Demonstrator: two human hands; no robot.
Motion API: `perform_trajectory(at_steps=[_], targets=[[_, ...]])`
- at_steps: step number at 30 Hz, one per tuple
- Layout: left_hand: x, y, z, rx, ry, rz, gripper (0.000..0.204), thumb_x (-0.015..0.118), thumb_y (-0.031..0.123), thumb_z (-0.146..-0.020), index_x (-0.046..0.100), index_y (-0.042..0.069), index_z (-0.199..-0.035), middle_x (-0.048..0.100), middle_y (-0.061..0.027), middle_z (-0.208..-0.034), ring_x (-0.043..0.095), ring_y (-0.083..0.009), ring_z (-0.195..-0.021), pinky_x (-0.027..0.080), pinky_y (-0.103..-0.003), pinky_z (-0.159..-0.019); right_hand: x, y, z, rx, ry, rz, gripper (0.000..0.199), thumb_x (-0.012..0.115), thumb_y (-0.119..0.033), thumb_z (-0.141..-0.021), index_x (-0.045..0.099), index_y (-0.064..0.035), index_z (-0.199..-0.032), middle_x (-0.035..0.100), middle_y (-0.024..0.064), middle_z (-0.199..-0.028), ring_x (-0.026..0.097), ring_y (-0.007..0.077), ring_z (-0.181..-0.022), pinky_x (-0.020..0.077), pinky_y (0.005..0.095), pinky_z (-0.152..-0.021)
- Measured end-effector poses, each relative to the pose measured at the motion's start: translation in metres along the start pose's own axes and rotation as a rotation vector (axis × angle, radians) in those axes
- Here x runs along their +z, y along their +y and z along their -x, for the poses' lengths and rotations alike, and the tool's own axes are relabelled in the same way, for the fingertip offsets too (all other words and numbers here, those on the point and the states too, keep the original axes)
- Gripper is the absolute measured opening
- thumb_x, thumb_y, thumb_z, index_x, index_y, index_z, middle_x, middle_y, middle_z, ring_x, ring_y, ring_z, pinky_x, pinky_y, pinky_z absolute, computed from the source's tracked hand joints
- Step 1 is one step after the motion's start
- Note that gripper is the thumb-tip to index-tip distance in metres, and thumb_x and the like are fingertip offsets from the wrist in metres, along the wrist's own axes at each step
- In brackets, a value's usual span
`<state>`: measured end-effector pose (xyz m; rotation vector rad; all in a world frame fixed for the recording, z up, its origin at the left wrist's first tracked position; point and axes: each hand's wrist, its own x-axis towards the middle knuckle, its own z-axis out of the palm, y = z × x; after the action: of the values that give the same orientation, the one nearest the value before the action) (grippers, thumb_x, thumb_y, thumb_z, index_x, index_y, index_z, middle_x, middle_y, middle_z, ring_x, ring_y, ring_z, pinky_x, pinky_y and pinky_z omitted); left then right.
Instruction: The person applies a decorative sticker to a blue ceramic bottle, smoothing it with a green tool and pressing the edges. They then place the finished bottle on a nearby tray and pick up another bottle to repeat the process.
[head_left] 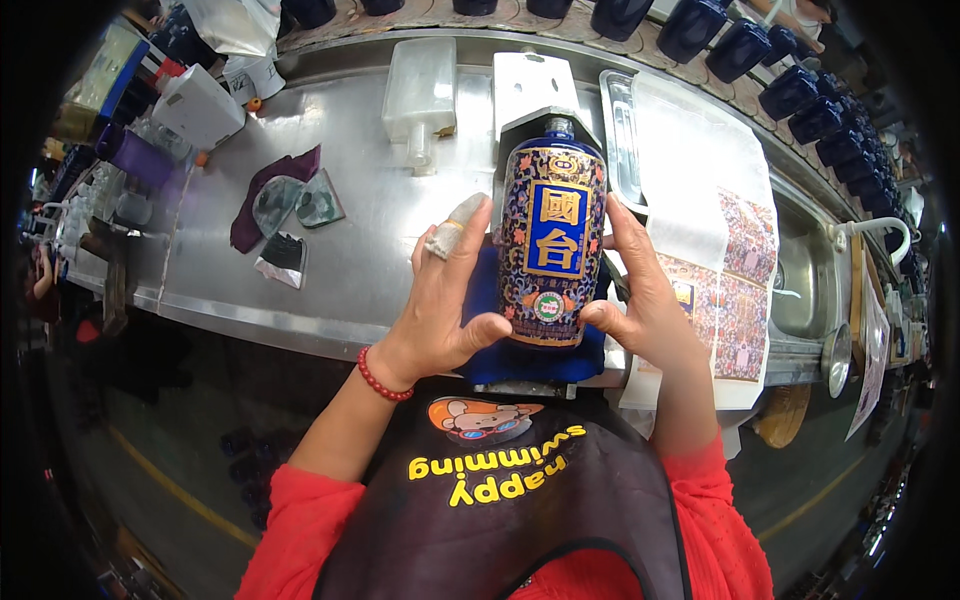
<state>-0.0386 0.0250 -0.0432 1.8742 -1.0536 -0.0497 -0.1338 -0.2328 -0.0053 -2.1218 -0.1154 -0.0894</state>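
Observation:
A dark blue bottle (553, 245) with an ornate gold-and-red floral decal lies face up in front of me, its neck pointing away. It rests on a blue support (520, 372), mostly hidden beneath it. At the bottle's left side is my left hand (445, 290), fingers spread and thumb tip at the bottle's lower edge. A pale covering wraps one of its fingers. My right hand (645, 300) is at the right side with fingers apart, its thumb and forefinger touching the bottle's edge. Neither hand wraps round the bottle.
Printed decal sheets (735, 300) lie under white paper on the right, beside a sink (805, 270). A clear rectangular bottle (420, 95), a metal tray (622, 130) and a dark purple cloth (265, 195) with scraps lie on the metal table (350, 240). Several blue bottles (738, 50) line the back.

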Motion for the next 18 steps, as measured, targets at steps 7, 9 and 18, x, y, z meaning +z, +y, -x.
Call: perform_trajectory(at_steps=[7,9,18], targets=[[0.004,-0.001,-0.012,0.083,0.026,-0.018,0.091,0.052,0.069,-0.095,0.034,0.007,-0.159,0.035,-0.0248,-0.159,0.034,-0.0373,-0.147,0.016,-0.048,-0.119,0.007,-0.001,0.023,-0.045,0.057,0.071,0.092,0.077,-0.044,-0.088,0.033,-0.0048,-0.158,0.029,0.0268,-0.161,0.034,0.0423,-0.148,0.0359,0.0458,-0.117],[0.003,-0.001,-0.012,0.059,0.026,0.02,0.091,0.052,0.07,-0.095,0.035,0.008,-0.159,0.036,-0.0245,-0.159,0.034,-0.038,-0.146,0.016,-0.048,-0.119,0.009,-0.001,0.031,-0.124,0.095,0.125,0.089,0.076,-0.043,-0.089,0.035,-0.004,-0.158,0.029,0.027,-0.16,0.034,0.0429,-0.148,0.0366,0.0456,-0.116],[0.008,-0.006,-0.009,0.028,0.012,0.076,0.097,0.054,0.073,-0.092,0.033,0.008,-0.16,0.039,-0.0241,-0.157,0.036,-0.0384,-0.145,0.018,-0.048,-0.12,0.031,-0.007,0.068,-0.202,0.115,0.24,0.088,0.084,-0.031,-0.08,0.043,-0.0117,-0.155,0.029,0.0272,-0.16,0.052,0.0392,-0.126,0.0438,0.0486,-0.108]])
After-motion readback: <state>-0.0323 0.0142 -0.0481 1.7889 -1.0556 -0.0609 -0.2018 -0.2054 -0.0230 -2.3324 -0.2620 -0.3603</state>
